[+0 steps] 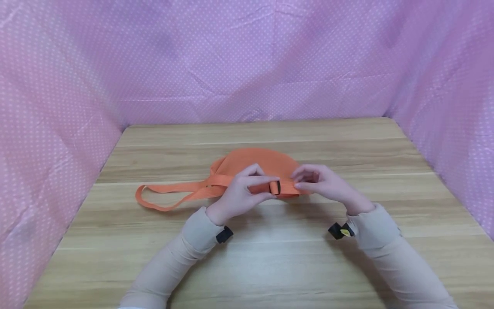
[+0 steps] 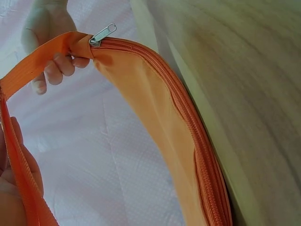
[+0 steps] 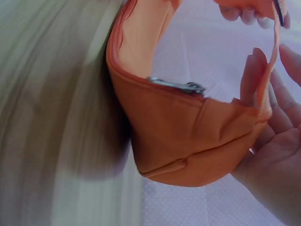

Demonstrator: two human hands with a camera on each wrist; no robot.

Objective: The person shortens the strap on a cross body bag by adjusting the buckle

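Observation:
An orange waist bag [image 1: 256, 159] lies on the table with its webbing strap [image 1: 189, 187] looped out to the left. My left hand [image 1: 240, 194] pinches the strap by its black slider buckle [image 1: 279, 187] in front of the bag. At the bag's right end, my right hand [image 1: 323, 182] holds the strap between thumb and fingers, close to where it joins the bag. In the left wrist view, a metal zipper pull [image 2: 103, 34] sits at one end of the curved zipper [image 2: 181, 108]. The right wrist view shows the bag's end panel [image 3: 178, 136] beside my right palm.
The wood-grain table [image 1: 254, 266] extends on all sides of the bag. Pink dotted cloth [image 1: 247, 64] hangs behind it and along both sides. Each wrist carries a small black camera mount [image 1: 224, 234].

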